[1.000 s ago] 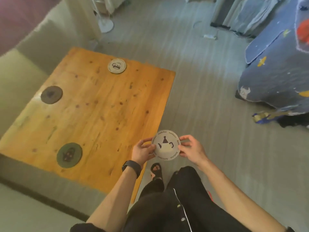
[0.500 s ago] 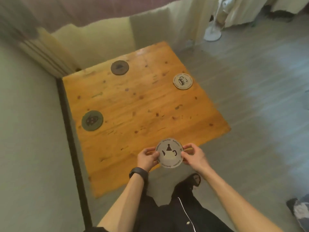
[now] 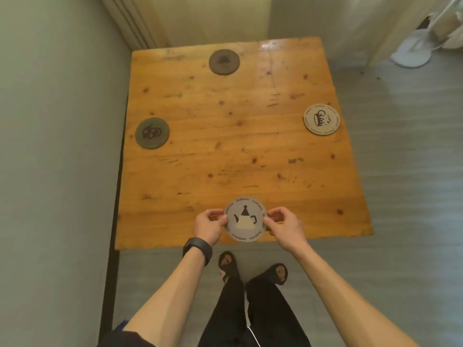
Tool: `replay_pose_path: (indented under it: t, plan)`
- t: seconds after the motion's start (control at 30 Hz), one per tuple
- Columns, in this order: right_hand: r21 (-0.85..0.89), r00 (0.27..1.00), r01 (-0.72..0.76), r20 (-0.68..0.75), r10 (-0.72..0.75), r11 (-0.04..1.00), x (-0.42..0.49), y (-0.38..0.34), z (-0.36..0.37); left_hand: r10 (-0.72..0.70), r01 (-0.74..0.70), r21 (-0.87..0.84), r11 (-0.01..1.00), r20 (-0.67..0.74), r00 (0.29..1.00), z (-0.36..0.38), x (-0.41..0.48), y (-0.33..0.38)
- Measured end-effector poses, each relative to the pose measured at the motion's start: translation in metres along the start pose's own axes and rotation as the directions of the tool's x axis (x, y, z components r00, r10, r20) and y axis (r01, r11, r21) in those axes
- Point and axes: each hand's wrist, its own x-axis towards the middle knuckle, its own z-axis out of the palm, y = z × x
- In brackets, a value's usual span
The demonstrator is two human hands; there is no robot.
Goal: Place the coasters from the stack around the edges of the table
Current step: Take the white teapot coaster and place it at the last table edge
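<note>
A round grey coaster with a teapot picture is held flat over the near edge of the wooden table. My left hand pinches its left rim and my right hand pinches its right rim. Three other coasters lie on the table: a dark one by the far edge, a dark green one by the left edge, and a pale one with a mug picture by the right edge. Whether the held coaster touches the wood is unclear.
A pale wall runs close along the table's left side. A white fan base stands on the grey floor at the far right. My sandalled feet are just before the table's near edge.
The view swung around the table; I now stand squarely at its near edge. The teapot coaster, held in both hands throughout, has come over the near edge of the tabletop.
</note>
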Motion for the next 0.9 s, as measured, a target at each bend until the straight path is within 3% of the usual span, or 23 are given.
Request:
replay_pose_path:
  t: [0.2, 0.33, 0.4, 0.53, 0.9]
  plan:
    - [-0.072, 0.999, -0.015, -0.029, 0.013, 0.997, 0.031, 0.009, 0.035, 0.02, -0.009, 0.138, 0.99, -0.079, 0.997, 0.0, 0.034, -0.018]
    - [-0.111, 0.997, -0.021, -0.08, 0.013, 0.994, 0.044, 0.011, 0.052, 0.09, -0.021, 0.402, 0.915, -0.155, 0.984, -0.001, 0.049, -0.026]
    - [-0.13, 0.991, -0.03, -0.131, 0.013, 0.991, 0.049, 0.014, 0.058, 0.151, -0.059, 0.453, 0.89, -0.169, 0.974, 0.001, 0.053, -0.029]
    - [-0.124, 0.981, -0.025, -0.195, 0.0, 0.992, 0.047, 0.018, 0.066, 0.199, -0.107, 0.436, 0.893, -0.171, 0.965, 0.003, 0.055, -0.039]
    - [-0.09, 0.978, -0.026, -0.211, 0.006, 0.996, 0.047, 0.018, 0.072, 0.151, -0.077, 0.415, 0.906, -0.148, 0.977, 0.0, 0.057, -0.029]
